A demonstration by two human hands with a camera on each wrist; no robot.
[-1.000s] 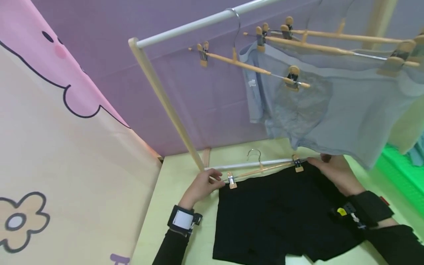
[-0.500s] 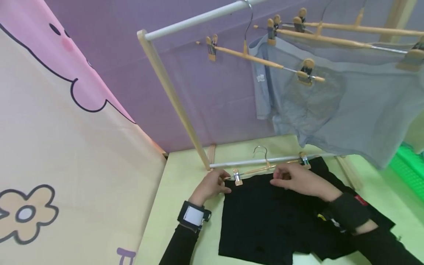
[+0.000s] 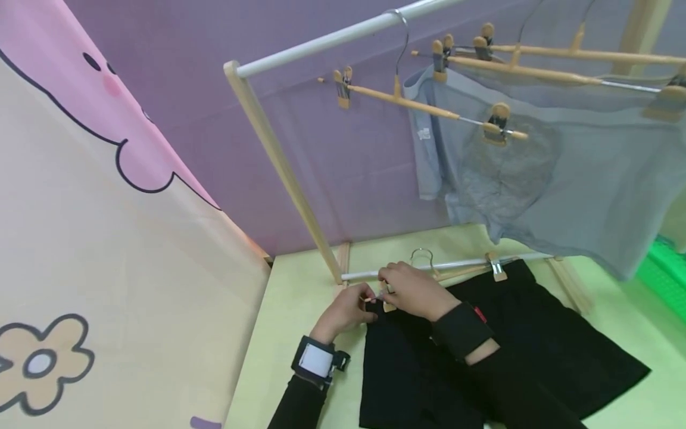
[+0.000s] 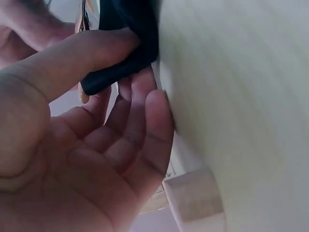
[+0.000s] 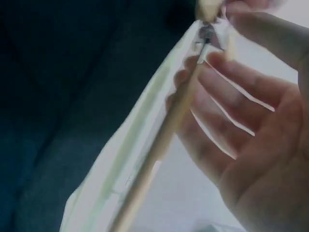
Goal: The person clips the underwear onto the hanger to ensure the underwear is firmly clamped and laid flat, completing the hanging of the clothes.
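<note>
Black shorts (image 3: 541, 333) lie spread on the pale green table, their waistband along a wooden clip hanger (image 3: 458, 274). My left hand (image 3: 343, 313) pinches the waistband's left corner; in the left wrist view the thumb lies on the black cloth (image 4: 130, 29) with fingers beneath. My right hand (image 3: 415, 292) reaches across the shorts and pinches the hanger's left clip (image 3: 389, 307), partly hidden by its fingers. In the right wrist view the hanger's bar (image 5: 166, 130) runs past the curled fingers up to that clip. The right clip (image 3: 496, 267) sits on the waistband.
Above stands a clothes rack with a white rail (image 3: 343, 33) and wooden post (image 3: 284, 170). An unloaded clip hanger (image 3: 429, 107) hangs there beside grey-blue shorts (image 3: 595, 179) on another hanger. A green basket (image 3: 661, 274) stands at the right.
My right hand has moved left from the hanger's right end, past its middle, to the left clip, and now pinches it. The left hand stays at the waistband's left corner.
</note>
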